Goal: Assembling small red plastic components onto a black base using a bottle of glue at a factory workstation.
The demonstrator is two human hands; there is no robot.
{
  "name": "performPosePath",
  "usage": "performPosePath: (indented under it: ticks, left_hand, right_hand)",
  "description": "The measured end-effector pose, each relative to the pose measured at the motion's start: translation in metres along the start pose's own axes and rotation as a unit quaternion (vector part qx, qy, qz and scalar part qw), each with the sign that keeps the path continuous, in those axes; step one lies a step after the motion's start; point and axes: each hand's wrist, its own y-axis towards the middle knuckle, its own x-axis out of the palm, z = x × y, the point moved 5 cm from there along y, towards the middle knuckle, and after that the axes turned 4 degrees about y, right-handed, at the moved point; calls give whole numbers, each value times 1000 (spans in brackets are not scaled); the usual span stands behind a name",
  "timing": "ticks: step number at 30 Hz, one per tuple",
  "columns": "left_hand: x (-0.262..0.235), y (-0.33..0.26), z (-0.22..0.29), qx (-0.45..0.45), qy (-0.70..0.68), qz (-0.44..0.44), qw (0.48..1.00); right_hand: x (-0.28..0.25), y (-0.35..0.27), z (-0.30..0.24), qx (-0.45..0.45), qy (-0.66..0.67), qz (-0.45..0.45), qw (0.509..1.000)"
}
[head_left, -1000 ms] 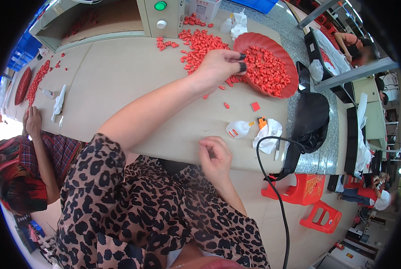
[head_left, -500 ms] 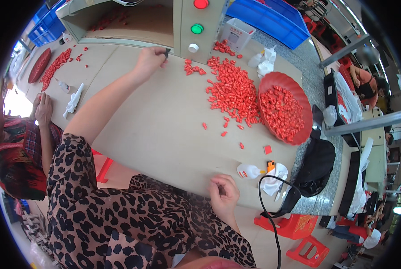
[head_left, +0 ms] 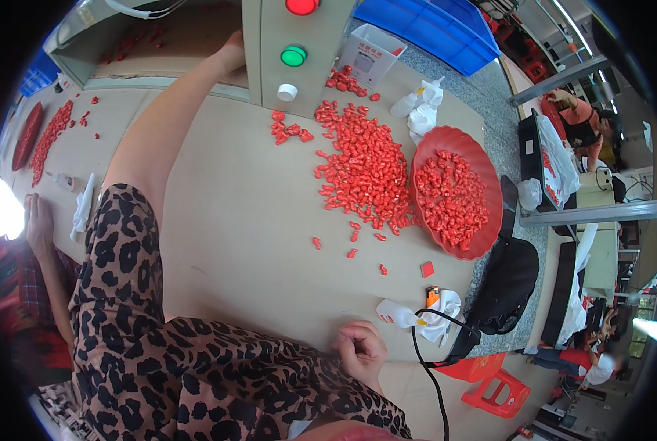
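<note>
Head view shows us our left hand (head_left: 232,53) in the cabinet (head_left: 269,77), its opening and hold hidden, our right hand (head_left: 361,349) loosely fisted, nothing visible in it, perhaps propped at the counter's (head_left: 233,220) near edge, and red pieces (head_left: 365,169) toward the far right corner, the dish (head_left: 457,140) apparently keeping some from scattering.

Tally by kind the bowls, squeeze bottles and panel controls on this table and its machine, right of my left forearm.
Red scalloped bowl: 1
White plastic squeeze bottles: 2
Round panel controls: 3 (red button, green button, white knob)
Total: 6
</note>
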Motion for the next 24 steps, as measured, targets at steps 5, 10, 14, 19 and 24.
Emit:
performPosePath:
  ticks: [5, 10, 14, 19, 24]
  left_hand:
    - [30, -51, 37, -2, 66, 35, 997]
    - [38, -65, 52, 38, 210, 64, 975]
    - [55, -81, 60, -13, 180, 34, 983]
    - [52, -86, 66, 3, 176, 77, 981]
    - [58, -88, 77, 48, 337, 60, 938]
  right_hand:
    - [2, 2, -2, 3, -7, -7, 1000]
    - [3, 2, -4, 5, -2, 4, 1000]
    - [2, 0, -4, 11, 3, 6, 1000]
    - [3, 1, -5, 10, 1, 3, 1000]
    - [2, -1, -4, 27, 17, 8, 999]
